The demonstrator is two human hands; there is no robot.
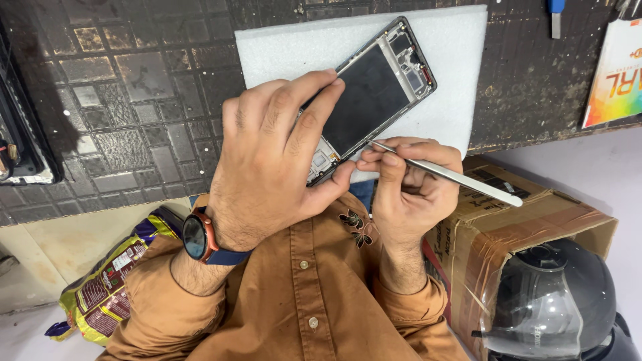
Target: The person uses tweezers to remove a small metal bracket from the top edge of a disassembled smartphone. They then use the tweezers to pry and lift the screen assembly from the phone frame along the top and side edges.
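An opened smartphone (374,93) with its back off lies tilted on a white foam pad (441,60) at the worktable's front edge. Its dark battery area and small parts near the top corner are exposed. My left hand (274,160) covers the phone's lower end, fingers across its left side, thumb under the bottom edge. My right hand (408,187) pinches a thin metal pry tool (455,175). The tool's tip touches the phone's lower right edge, and its handle points right. A round watch sits on my left wrist.
The table top (134,100) is dark, worn and tile-patterned. A cardboard box (521,220) and a black helmet with a clear visor (555,301) stand at lower right. A yellow snack bag (107,281) lies lower left. A colourful card (615,73) rests at right, and a dark device (20,134) at left.
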